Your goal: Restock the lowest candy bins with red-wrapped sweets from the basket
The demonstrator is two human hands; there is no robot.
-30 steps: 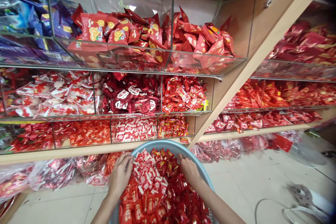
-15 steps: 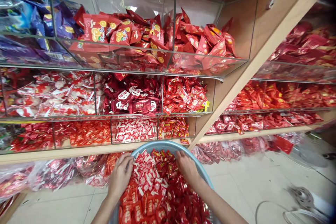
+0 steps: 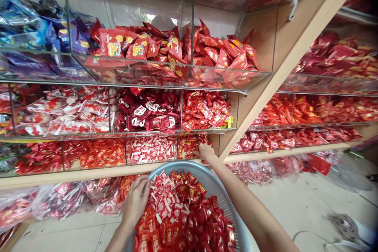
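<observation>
A blue-grey plastic basket holds several kinds of wrapped candy, among them white-and-red pieces and dark red pieces. My left hand grips the basket's left rim, its fingers curled over the edge. Past the far rim, my right hand reaches into the bottom-row bin of small red-and-yellow candies. Its fingers are bent down at the candies; whatever is between them is too small to make out.
Glass-fronted shelves of red, maroon and blue packets rise ahead. A slanting wooden post stands right of my right hand. Filled plastic bags lie under the shelf. A white object with a cable is on the floor at right.
My right hand has moved from the candies inside the basket, forward over its rim, into the bottom-row bin. My left hand stays on the rim. The view has shifted slightly.
</observation>
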